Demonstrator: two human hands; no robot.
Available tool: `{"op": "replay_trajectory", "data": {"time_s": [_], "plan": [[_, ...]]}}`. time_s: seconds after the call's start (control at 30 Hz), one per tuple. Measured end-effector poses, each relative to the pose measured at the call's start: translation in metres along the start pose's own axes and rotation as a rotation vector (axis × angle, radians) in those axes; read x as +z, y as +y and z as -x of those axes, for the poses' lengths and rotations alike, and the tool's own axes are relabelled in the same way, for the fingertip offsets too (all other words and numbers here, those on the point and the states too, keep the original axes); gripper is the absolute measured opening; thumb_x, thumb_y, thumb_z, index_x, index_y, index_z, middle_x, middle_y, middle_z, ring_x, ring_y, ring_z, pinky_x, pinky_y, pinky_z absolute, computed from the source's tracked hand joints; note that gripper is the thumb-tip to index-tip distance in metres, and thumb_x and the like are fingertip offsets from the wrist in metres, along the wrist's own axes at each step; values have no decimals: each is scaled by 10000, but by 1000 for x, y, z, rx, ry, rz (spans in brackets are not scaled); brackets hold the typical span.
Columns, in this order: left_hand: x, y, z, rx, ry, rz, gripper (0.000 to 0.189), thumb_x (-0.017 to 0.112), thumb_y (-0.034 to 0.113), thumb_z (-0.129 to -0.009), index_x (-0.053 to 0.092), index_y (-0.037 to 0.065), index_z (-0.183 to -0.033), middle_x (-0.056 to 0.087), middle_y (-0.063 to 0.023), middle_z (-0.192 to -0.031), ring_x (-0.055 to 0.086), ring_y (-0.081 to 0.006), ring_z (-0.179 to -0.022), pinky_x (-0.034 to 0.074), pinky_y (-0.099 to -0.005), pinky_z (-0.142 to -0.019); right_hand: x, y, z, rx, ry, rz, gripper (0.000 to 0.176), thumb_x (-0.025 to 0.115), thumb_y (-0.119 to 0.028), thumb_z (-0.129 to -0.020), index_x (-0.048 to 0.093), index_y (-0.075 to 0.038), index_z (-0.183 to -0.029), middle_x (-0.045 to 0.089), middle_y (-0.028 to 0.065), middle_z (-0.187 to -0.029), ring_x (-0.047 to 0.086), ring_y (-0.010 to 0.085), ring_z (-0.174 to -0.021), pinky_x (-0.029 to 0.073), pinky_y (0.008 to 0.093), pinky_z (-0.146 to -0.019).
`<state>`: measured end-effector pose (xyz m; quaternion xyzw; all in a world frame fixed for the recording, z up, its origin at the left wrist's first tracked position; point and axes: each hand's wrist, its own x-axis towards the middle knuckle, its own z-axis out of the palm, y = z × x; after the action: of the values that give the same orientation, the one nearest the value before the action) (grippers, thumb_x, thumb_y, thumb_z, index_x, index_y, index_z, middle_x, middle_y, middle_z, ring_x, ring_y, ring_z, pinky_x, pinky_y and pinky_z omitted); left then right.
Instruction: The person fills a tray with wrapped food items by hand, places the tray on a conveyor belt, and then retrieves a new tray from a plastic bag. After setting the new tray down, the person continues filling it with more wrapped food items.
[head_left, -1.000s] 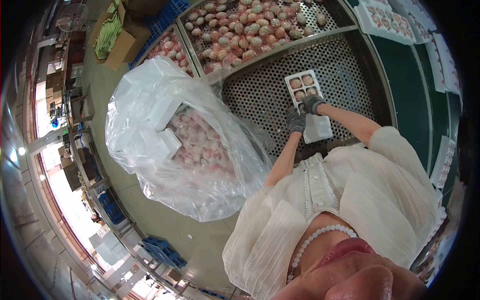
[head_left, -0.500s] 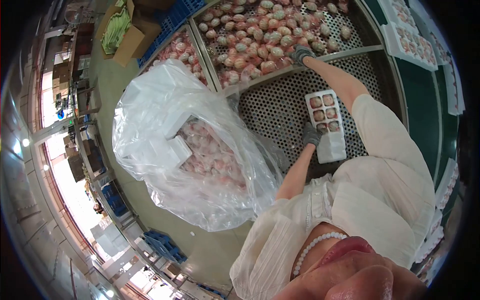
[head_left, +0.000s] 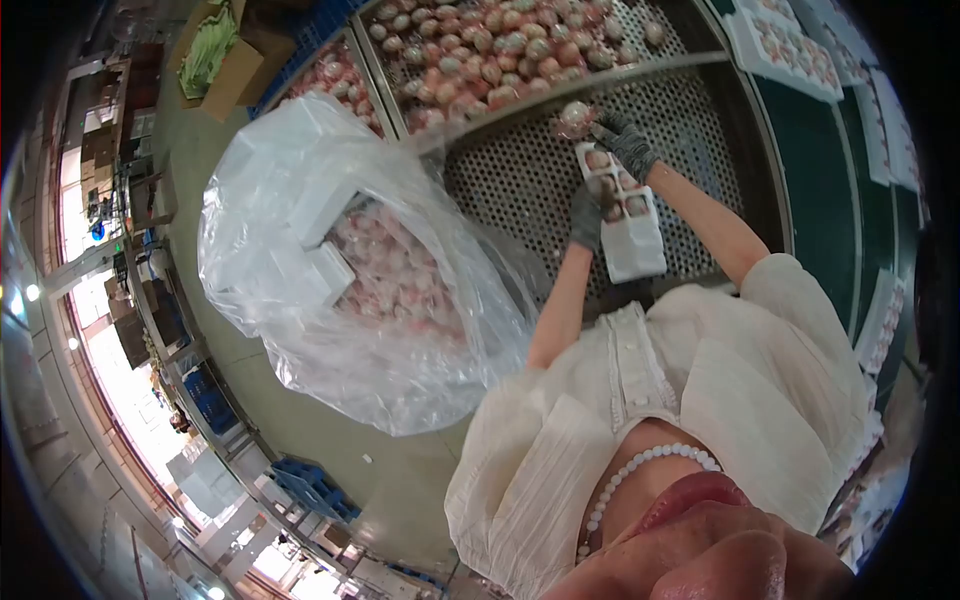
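Note:
A white foam tray [head_left: 634, 252] lies on the perforated metal worktop [head_left: 500, 195], with several round reddish fruits in the cells at its far end; the near end is plain white. My left hand [head_left: 587, 213], in a grey glove, is closed on the tray's left edge, its fingertips partly hidden. Just beyond the tray's far end, my gloved right hand [head_left: 628, 147] grips a round pale-and-red fruit [head_left: 577, 118] in clear wrap with its fingertips. Past the metal divider is a heap of similar wrapped fruits [head_left: 500, 60].
Left of the worktop stands a large clear plastic bag [head_left: 290, 190] around white foam and more wrapped fruits. A cardboard box [head_left: 235, 75] sits at the back left. Filled trays [head_left: 785, 50] line the green conveyor [head_left: 820, 190] on the right.
My right hand has come back from the heap over the divider, bringing a wrapped fruit near the tray. My left hand stays at the tray. The whole view has shifted slightly.

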<state>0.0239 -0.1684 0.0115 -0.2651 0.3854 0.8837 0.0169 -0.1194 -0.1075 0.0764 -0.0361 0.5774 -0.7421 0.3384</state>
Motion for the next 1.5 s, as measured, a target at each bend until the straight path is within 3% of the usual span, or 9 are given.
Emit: {"op": "replay_trajectory", "data": {"time_s": [0.23,0.4,0.63,0.83,1.03,1.17,1.2,1.3,1.5], "plan": [[-3,-57,-12,-385,295,596,240,531,220,-766,494,83,-960,534,-39,-780,510,-187,-682,449,-333,-604,-25,75,137,-1,237,497,326,541,-246,-757,486,-22,-987,539,73,-904,506,166,-832,408,278,-733],[36,-34,64,-135,75,128,113,537,116,-758,502,98,-864,518,-37,-728,511,-191,-683,463,-382,-599,-43,60,186,382,362,-177,300,548,-308,-750,486,-106,-962,542,32,-895,537,88,-687,439,228,-512],[50,-18,96,-422,-149,-387,161,531,130,-765,498,27,-884,540,-73,-753,530,-163,-648,471,-299,-549,-68,49,206,294,50,-88,474,581,-304,-724,390,-97,-1105,528,19,-874,506,70,-660,409,185,-493],[39,-58,66,126,205,-1350,262,589,116,-673,510,-11,-888,566,-124,-772,543,-207,-691,434,-296,-595,-65,69,187,-18,233,857,520,646,-321,-629,451,-39,-1020,521,111,-897,511,203,-783,422,300,-706],[37,-70,61,308,298,-1459,237,508,145,-702,514,23,-905,527,-180,-797,507,-316,-748,402,-382,-677,-51,69,172,-387,241,1504,466,586,-325,-652,472,-16,-983,492,163,-910,494,304,-804,411,373,-699],[28,-89,77,515,202,-1433,312,470,126,-702,473,53,-1005,499,-190,-828,483,-336,-771,386,-396,-682,-42,55,171,-230,-50,1525,337,482,-293,-737,484,-46,-966,474,185,-921,509,308,-771,418,375,-666],[45,-74,94,409,210,-1429,317,449,127,-711,460,40,-1016,472,-205,-808,468,-353,-767,377,-403,-674,-55,84,164,-468,-10,1487,325,487,-295,-736,485,-54,-954,475,182,-901,508,303,-759,421,370,-658],[37,-81,90,220,142,-1523,315,436,139,-716,458,32,-1012,460,-219,-830,462,-366,-780,378,-405,-681,-60,89,166,-367,-38,1103,304,491,-285,-737,491,-54,-935,474,181,-902,508,309,-761,425,367,-663],[30,-81,77,204,125,-1437,354,422,177,-746,426,35,-1069,471,-217,-855,462,-360,-817,375,-417,-716,-37,75,166,-159,19,1508,217,518,-223,-708,527,-106,-891,485,193,-941,516,320,-798,430,356,-669]]}}
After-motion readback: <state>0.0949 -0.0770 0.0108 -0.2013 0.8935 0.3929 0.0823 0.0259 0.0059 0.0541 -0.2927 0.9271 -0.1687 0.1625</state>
